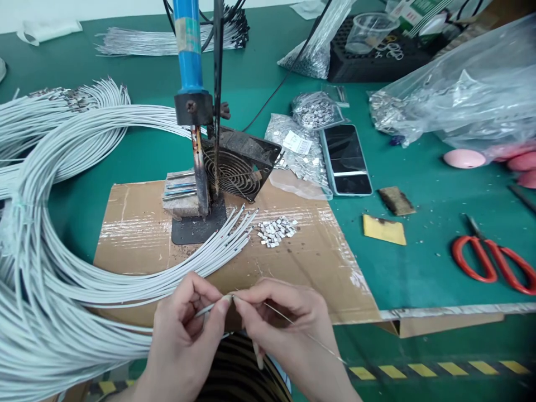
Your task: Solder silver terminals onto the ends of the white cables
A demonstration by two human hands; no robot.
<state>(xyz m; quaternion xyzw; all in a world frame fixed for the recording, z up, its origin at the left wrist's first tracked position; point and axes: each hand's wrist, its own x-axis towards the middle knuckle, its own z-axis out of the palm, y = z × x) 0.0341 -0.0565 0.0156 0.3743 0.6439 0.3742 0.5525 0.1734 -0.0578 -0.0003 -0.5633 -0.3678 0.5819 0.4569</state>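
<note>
My left hand (188,329) pinches a white cable (204,310) between thumb and forefinger near its end. My right hand (288,324) meets it fingertip to fingertip, also pinched. Across the right palm runs a thin silvery wire (310,336), which looks like solder wire and sticks out past the wrist. Whatever small piece sits between the fingertips is hidden. Just beyond the hands, a bundle of white cables (167,285) lies with its ends on the cardboard (301,279). Beside those ends is a heap of small white-and-silver metal pieces (276,230).
A blue-handled soldering iron (188,61) stands upright before a black fan (238,162). Coiled white cables (33,223) fill the left side. To the right are a phone (347,159), a yellow sponge (384,229), red-handled scissors (481,259) and plastic bags (469,84).
</note>
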